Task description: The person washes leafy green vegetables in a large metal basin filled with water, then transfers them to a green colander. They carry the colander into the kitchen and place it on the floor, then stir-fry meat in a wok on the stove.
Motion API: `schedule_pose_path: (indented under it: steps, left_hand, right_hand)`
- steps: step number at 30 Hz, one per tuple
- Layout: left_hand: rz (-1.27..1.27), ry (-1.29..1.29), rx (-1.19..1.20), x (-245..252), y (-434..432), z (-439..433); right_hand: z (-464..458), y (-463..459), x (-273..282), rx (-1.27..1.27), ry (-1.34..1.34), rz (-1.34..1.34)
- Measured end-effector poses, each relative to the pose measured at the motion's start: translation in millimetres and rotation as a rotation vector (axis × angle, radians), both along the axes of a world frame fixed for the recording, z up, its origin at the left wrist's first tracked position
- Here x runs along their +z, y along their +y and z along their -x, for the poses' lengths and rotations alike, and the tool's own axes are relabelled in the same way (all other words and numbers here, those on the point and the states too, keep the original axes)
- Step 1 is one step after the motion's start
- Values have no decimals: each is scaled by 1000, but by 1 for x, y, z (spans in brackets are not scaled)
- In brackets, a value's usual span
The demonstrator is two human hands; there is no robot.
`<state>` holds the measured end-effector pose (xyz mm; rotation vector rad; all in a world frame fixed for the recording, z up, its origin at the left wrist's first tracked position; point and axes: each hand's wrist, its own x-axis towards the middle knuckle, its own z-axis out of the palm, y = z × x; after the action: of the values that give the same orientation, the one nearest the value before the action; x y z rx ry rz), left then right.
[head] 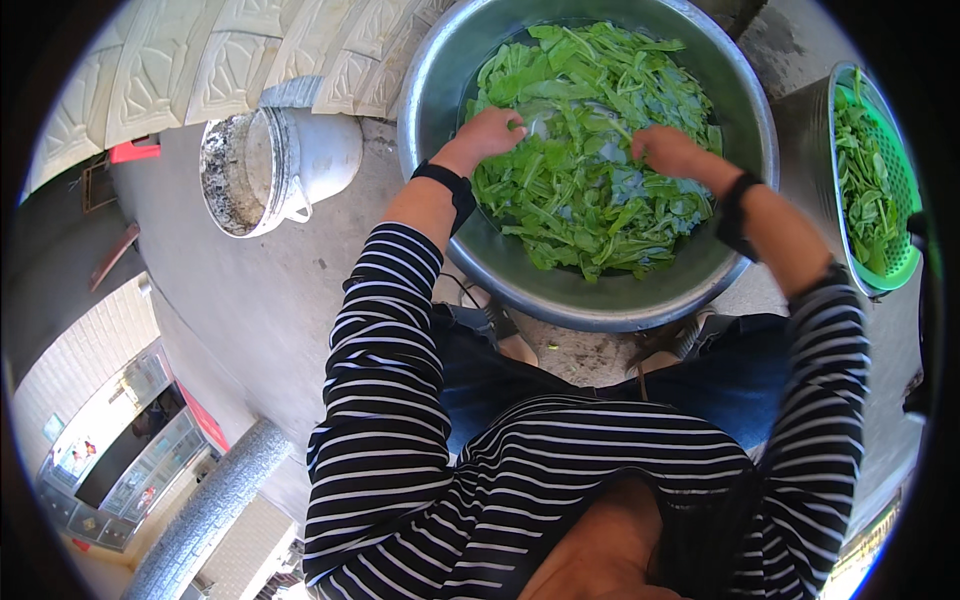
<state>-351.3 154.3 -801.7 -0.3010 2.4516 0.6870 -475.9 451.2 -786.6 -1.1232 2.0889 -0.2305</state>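
Note:
A large round metal basin (592,311) stands on the ground before me, holding water with many leafy greens (585,232) afloat. My left hand (491,133) is above the greens at the basin's left side, its fingers curled; whether it pinches anything I cannot tell. On the right side of the basin, my right hand (664,150) has its fingers closed on a green stem (616,129), which points up and left from them. Both wrists wear dark bands.
A dirty white plastic bucket (322,157) lies on its side at the left, near a carved pale balustrade (225,67). At the right, a green perforated basket (904,232) with leafy greens sits in a metal container (838,180). A grey column (217,502) stands lower left.

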Motion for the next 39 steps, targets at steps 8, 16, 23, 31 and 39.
schedule_pose_path:
  steps: [8,16,23,31,39]
  left_hand:
    - [32,47,-17,-20,7,-19]
    - [-78,64,68,-11,-2,-7]
    - [-7,67,88,-1,0,-2]
    - [43,225,161,1,-12,18]
    - [286,360,126,4,-13,47]
  right_hand:
    - [-48,-22,-39,-228,77,-95]
    - [-31,-14,1,187,392,98]
    - [15,21,71,-455,-526,453]
    - [67,196,233,-702,291,482]
    - [70,180,229,-507,539,224]
